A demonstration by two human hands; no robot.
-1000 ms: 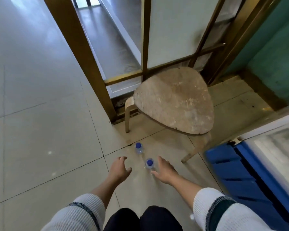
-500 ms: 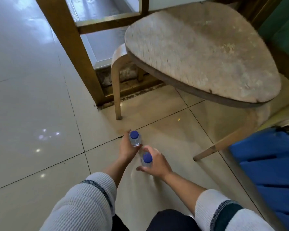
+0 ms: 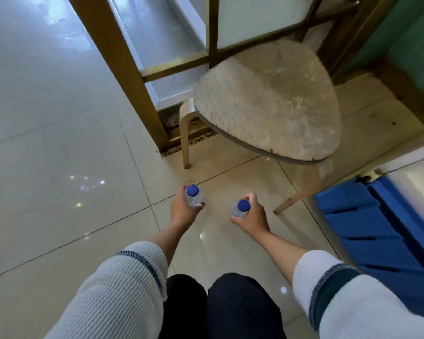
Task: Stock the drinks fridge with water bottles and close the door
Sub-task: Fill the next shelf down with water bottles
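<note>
Two small clear water bottles with blue caps are held upright above the tiled floor. My left hand (image 3: 181, 209) grips the left bottle (image 3: 194, 195), its fingers curled round the body. My right hand (image 3: 251, 217) grips the right bottle (image 3: 241, 207) the same way. The two bottles are apart, about a hand's width between them. The drinks fridge (image 3: 387, 231) shows at the right edge as a blue lower body with a white frame and a frosted panel above it.
A worn wooden stool (image 3: 272, 101) stands just ahead of my hands, one leg (image 3: 185, 140) near the left bottle. A gold-framed glass partition (image 3: 123, 67) rises behind it. Glossy floor tiles (image 3: 59, 155) stretch to the left. My dark trousers (image 3: 218, 307) fill the bottom centre.
My hands reached down to two bottles standing on the floor, closed round them and lifted them. The bottles are now further apart and the view has pulled back from the stool.
</note>
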